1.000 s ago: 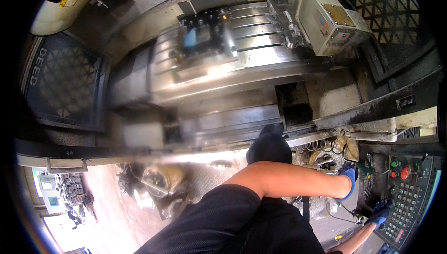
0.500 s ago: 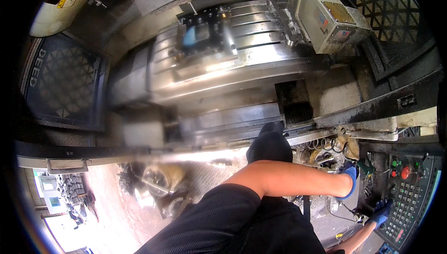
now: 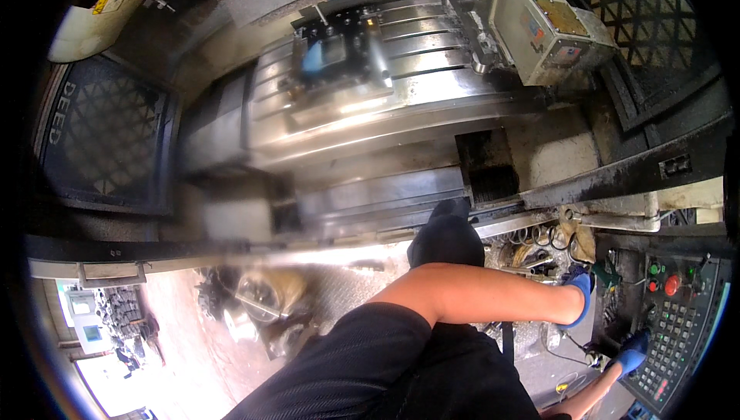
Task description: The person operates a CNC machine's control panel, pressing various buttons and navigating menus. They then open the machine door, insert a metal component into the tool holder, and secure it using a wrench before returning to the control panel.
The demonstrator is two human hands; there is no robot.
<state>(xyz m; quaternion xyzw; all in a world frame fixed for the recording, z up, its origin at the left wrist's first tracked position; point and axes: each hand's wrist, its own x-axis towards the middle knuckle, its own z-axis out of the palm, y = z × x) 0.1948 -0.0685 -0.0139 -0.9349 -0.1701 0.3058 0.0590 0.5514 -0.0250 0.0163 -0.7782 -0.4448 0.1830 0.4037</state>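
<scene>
My left arm, in a black sleeve, reaches across to the right. My left hand (image 3: 578,299), in a blue and dark glove, hangs beside a green-handled tool (image 3: 605,276); its dark fingers blend into the background, and I cannot make out anything in them. My right hand (image 3: 633,354), gloved the same way, is at the left edge of the machine control panel (image 3: 678,331). Its fingers look stretched out by the keys, with nothing visible in them. A red push button (image 3: 672,286) stands out near the panel's top.
Ahead lies the slotted metal machine table (image 3: 428,65), with a dark fixture plate (image 3: 339,54) bolted on it. A boxy rotary unit (image 3: 539,31) stands at its right. Coiled hose (image 3: 543,236) and loose metal parts lie near my left hand. A mesh-patterned door panel (image 3: 104,139) is at left.
The fingers of my left hand show a little more beside the green-handled tool. My right hand has shifted slightly at the panel's edge. The machine table looks unchanged.
</scene>
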